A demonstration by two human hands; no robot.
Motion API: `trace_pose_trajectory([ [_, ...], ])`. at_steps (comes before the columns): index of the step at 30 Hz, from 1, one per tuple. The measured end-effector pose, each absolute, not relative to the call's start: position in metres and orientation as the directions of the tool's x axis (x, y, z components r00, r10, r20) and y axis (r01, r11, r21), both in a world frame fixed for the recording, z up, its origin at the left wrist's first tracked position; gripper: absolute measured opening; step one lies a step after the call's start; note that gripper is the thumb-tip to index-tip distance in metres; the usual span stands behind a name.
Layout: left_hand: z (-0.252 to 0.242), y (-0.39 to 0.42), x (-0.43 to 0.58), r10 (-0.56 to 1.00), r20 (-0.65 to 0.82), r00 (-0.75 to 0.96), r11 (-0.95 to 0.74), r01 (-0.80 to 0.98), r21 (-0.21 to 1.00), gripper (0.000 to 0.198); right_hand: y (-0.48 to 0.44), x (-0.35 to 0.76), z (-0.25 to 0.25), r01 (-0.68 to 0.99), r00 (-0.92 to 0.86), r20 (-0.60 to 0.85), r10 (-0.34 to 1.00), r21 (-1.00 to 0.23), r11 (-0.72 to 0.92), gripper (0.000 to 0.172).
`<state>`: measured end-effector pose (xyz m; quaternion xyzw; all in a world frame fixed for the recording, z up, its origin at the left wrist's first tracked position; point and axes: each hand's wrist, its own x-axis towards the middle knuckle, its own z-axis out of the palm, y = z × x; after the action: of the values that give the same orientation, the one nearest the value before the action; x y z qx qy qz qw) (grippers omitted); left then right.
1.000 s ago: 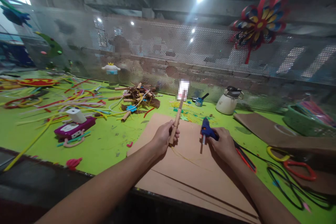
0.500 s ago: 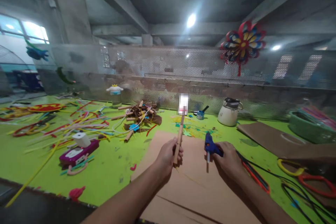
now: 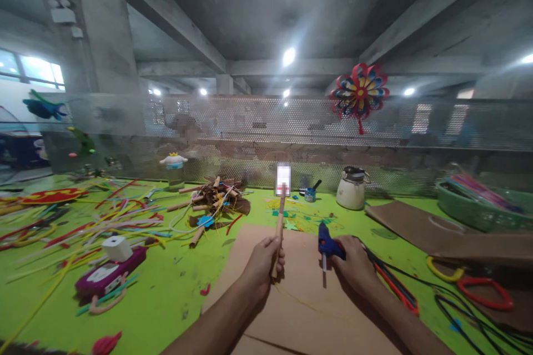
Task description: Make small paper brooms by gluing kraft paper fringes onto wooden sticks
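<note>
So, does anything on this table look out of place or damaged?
Mostly just clutter: colourful strips lie tangled across the left side, and yellow and green scraps litter the green tabletop beyond the brown sheet. They look odd because nothing contains them. I see no clear damage or spill.

Cannot make out the top of the brown stick [image 3: 280, 223], masked by a pale pixelated patch [image 3: 283, 179], nor the stretch of it wrapped in the left hand [image 3: 263, 260]. Cannot see the grip of the blue glue gun [image 3: 328, 245], covered by the right hand [image 3: 353, 260]. Can follow the forearms [image 3: 222, 313] and the cardboard sheet [image 3: 333, 321] only down to the lower edge, and likewise the pink lump [image 3: 106, 343]. Can trace the green basket [image 3: 470, 219] only as far as the right edge. Cannot identify the blurred shapes beyond the mesh panel [image 3: 250, 116], or sort the yellow and green scraps [image 3: 291, 226], too small to tell apart.
</note>
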<state>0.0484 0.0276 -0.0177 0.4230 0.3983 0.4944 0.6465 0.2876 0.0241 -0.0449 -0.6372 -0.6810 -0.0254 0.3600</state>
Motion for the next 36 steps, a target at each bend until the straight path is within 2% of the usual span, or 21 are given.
trace_pose_trajectory([
  [5, -0.020, 0.029, 0.048, 0.983, -0.068, 0.172, 0.122, -0.325, 0.938, 0.033, 0.025, 0.286, -0.046, 0.878, 0.086, 0.541, 0.836, -0.438, 0.193, 0.025],
  [21, -0.034, 0.038, 0.046, 0.986, -0.112, 0.120, 0.148, -0.352, 0.924, 0.028, 0.031, 0.284, -0.054, 0.820, 0.138, 0.577, 0.805, -0.522, 0.234, 0.022],
  [31, -0.029, 0.034, 0.046, 0.987, -0.081, 0.141, 0.126, -0.342, 0.931, 0.038, 0.030, 0.288, -0.049, 0.824, 0.140, 0.501, 0.854, -0.537, 0.180, 0.026],
  [36, -0.021, 0.029, 0.048, 0.981, -0.068, 0.184, 0.125, -0.318, 0.940, 0.035, 0.028, 0.291, -0.047, 0.844, 0.135, 0.514, 0.847, -0.507, 0.174, 0.028],
])
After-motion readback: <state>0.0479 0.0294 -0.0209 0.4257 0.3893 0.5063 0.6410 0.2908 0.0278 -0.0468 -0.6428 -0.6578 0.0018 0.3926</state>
